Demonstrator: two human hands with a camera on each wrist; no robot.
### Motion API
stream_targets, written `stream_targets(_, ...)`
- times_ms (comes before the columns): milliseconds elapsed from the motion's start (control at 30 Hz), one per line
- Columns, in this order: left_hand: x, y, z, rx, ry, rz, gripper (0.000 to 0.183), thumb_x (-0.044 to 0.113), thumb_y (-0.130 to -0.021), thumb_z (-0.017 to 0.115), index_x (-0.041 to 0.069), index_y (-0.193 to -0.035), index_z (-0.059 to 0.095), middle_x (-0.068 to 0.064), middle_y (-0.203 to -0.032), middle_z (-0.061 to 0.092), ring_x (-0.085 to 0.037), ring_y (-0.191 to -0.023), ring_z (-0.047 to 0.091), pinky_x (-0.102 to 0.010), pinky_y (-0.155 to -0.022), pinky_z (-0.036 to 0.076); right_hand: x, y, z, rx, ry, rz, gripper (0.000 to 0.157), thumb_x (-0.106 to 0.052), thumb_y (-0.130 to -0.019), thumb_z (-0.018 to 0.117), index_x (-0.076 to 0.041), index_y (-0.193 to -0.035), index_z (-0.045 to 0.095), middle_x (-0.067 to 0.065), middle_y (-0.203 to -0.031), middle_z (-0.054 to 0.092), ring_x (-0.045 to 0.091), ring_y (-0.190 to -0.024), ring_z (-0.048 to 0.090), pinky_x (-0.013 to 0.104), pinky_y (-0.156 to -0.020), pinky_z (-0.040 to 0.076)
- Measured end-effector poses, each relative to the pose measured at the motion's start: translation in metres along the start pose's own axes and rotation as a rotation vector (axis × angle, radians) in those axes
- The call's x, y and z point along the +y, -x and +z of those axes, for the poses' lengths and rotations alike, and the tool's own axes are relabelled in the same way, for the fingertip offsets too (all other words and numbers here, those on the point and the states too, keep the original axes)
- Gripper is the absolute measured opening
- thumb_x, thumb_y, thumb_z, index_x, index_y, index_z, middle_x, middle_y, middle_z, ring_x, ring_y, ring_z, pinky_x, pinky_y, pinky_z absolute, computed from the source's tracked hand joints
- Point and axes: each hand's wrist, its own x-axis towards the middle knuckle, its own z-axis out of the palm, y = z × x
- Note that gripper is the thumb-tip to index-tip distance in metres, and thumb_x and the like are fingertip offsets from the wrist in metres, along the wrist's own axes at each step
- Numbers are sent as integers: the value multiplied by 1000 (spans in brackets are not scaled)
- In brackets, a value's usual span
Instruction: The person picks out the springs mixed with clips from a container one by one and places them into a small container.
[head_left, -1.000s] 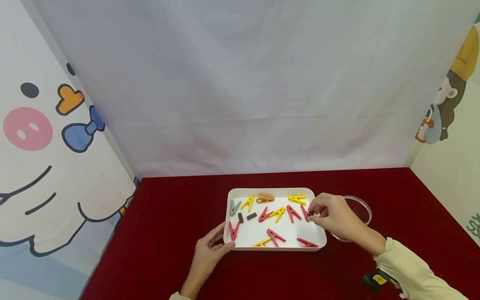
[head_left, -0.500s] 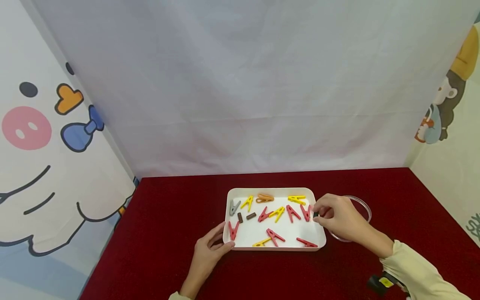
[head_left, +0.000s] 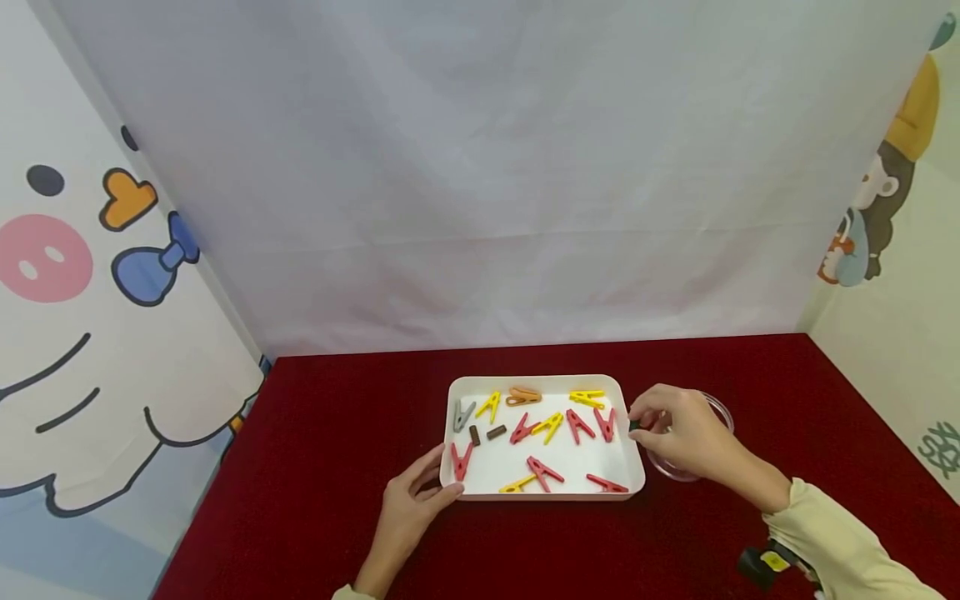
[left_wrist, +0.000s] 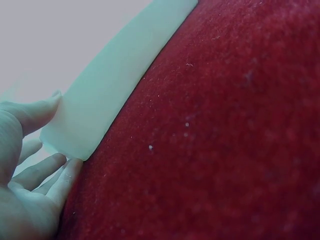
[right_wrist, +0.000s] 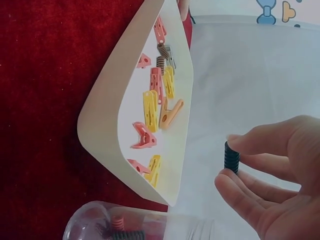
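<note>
A white tray [head_left: 585,462] holds red, yellow, grey and tan clothespins, among them a red clothespin [head_left: 605,425] near its right wall. Two brown coil springs [head_left: 497,432] lie in its left part. My left hand [head_left: 405,508] grips the tray's near left corner, thumb at the front wall [left_wrist: 105,95] and fingers round the side. Just beyond the right rim, my right hand [head_left: 686,433] pinches a dark coil spring [right_wrist: 231,157] between thumb and fingertips. Below it, a clear plastic jar [right_wrist: 90,215] contains a red spring [right_wrist: 118,221] and a dark one; the hand partly hides this jar in the head view.
A red cloth [head_left: 337,417] covers the table. Behind it hangs a white backdrop [head_left: 480,208]; cartoon-printed panels [head_left: 187,358] stand at the left and right. A dark device [head_left: 765,562] is strapped under the right sleeve.
My right hand has moved rightward with the dark spring, from over the red clothespin to just past the tray's right rim. The left hand stays at the corner; the head view shifts slightly.
</note>
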Motion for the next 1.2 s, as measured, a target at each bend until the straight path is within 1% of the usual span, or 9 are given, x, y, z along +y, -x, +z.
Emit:
stream_targets(33, 2, 1, 0, 1, 4, -2, 61, 9, -76, 79, 3, -132, 55, -19, -127, 57, -34, -113, 55, -35, -82, 52, 0, 0, 0, 0, 1, 2, 18, 1, -68, 80, -7, -80, 68, -2, -78, 61, 8, -64, 55, 25, -56, 49)
stream_targets(200, -14, -4, 0, 9, -1, -4, 62, 13, -76, 80, 9, -133, 55, -14, -128, 57, -29, -114, 56, -33, -83, 51, 2, 3, 0, 6, -1, 14, 18, 1, -68, 79, -7, -79, 68, -3, -76, 61, 8, -63, 56, 27, -56, 50)
stream_targets(333, -21, -6, 1, 7, 6, 0, 63, 15, -75, 81, 11, -133, 55, -12, -129, 57, -28, -115, 55, -33, -84, 51, 6, 5, -2, 19, -5, 19, 18, 2, -68, 79, -8, -79, 68, -3, -77, 61, 8, -62, 57, 25, -56, 51)
stream_targets(567, -21, -7, 0, -1, 21, 4, 63, 14, -75, 81, 11, -133, 56, -11, -130, 56, -28, -115, 55, -30, -83, 50, 9, 8, -5, 27, -24, 21, 19, 2, -69, 79, -9, -81, 69, -2, -83, 63, 9, -66, 58, 25, -58, 51)
stream_targets(767, -22, -7, -1, -2, 21, 1, 63, 13, -74, 82, 12, -132, 57, -10, -130, 56, -28, -115, 55, -28, -83, 50, 11, 10, -8, 49, -45, 4, 20, 2, -69, 80, -9, -81, 69, -2, -82, 63, 8, -65, 58, 27, -57, 52)
stream_targets(967, -21, -7, -1, -4, 21, -8, 63, 14, -74, 82, 13, -132, 57, -9, -130, 56, -28, -115, 55, -27, -83, 50, 16, 12, -10, 74, -18, -1, 21, 3, -67, 80, -9, -81, 69, 0, -84, 64, 10, -67, 59, 28, -57, 53)
stream_targets(1200, -20, -7, -2, -8, 26, -12, 63, 14, -74, 82, 12, -132, 57, -10, -130, 56, -28, -115, 55, -28, -83, 50, 20, 14, -12, 95, -2, -10, 20, 2, -68, 80, -6, -81, 69, 0, -84, 64, 7, -67, 58, 26, -56, 53)
